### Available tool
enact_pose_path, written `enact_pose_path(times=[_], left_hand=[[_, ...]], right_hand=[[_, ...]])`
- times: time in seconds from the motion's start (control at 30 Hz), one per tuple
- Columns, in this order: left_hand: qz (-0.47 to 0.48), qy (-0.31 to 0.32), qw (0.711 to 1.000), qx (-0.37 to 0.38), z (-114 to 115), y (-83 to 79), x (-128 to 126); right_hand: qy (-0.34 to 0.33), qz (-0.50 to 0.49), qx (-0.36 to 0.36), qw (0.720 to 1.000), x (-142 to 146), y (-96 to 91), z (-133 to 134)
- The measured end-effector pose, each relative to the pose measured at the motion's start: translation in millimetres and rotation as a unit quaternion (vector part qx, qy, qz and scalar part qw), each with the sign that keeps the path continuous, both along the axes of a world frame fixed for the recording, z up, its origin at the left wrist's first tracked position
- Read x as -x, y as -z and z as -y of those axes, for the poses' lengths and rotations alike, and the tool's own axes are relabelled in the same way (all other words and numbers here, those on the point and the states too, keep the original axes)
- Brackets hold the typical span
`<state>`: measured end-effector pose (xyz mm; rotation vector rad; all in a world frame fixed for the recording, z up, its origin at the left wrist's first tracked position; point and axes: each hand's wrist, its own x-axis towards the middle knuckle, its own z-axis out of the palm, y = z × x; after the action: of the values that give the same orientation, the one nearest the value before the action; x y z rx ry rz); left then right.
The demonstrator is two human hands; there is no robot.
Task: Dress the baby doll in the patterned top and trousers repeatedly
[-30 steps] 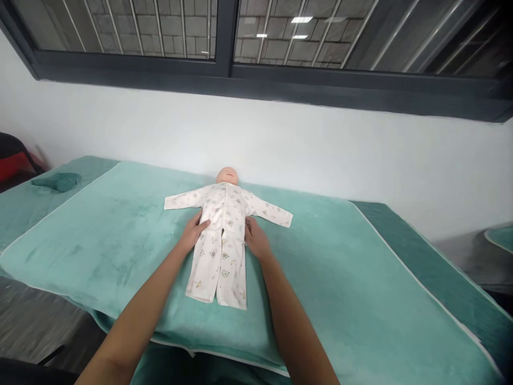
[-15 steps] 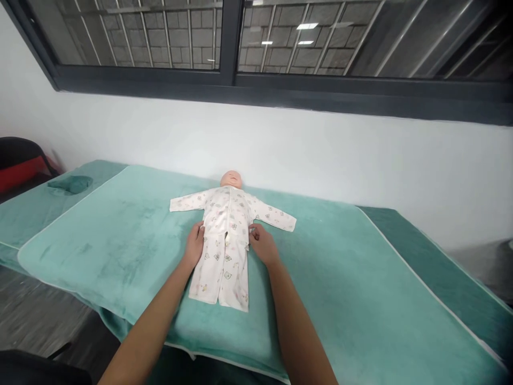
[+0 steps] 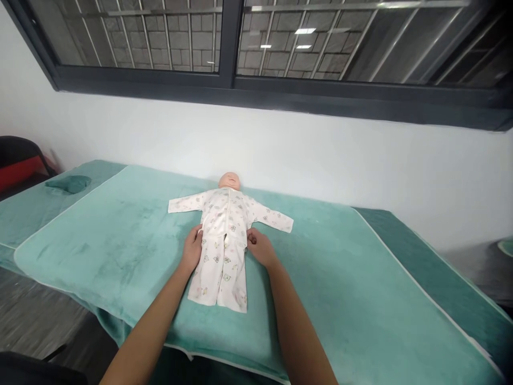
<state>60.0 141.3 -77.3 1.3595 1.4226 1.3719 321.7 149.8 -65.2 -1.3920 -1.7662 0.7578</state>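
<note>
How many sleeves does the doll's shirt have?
2. One sleeve stretches out beyond the person's left hand; the other sleeve stretches out beyond the right hand. Both show plainly.

Clear sheet (image 3: 340, 278) outside both hands (image 3: 192, 249) (wall (image 3: 288, 152) behind the doll's head (image 3: 230, 181))

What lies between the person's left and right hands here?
The lower shirt and upper trousers lie between the left hand and the right hand, in the head view.
</note>
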Motion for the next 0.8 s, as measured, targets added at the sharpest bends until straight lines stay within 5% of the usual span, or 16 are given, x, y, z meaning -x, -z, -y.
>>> enact_pose_path(times=[0.53,0.8], left_hand=[[0.075,-0.019,0.997,0.029,0.8,-3.1,0.8],[0.041,-0.056,0.997,0.024,3.2,-9.0,-1.6]], right_hand=[[-0.103,-0.106,0.052,0.988,-0.4,-6.5,6.9],[-0.011,-0.051,0.029,0.998,-4.7,-1.4,1.5]])
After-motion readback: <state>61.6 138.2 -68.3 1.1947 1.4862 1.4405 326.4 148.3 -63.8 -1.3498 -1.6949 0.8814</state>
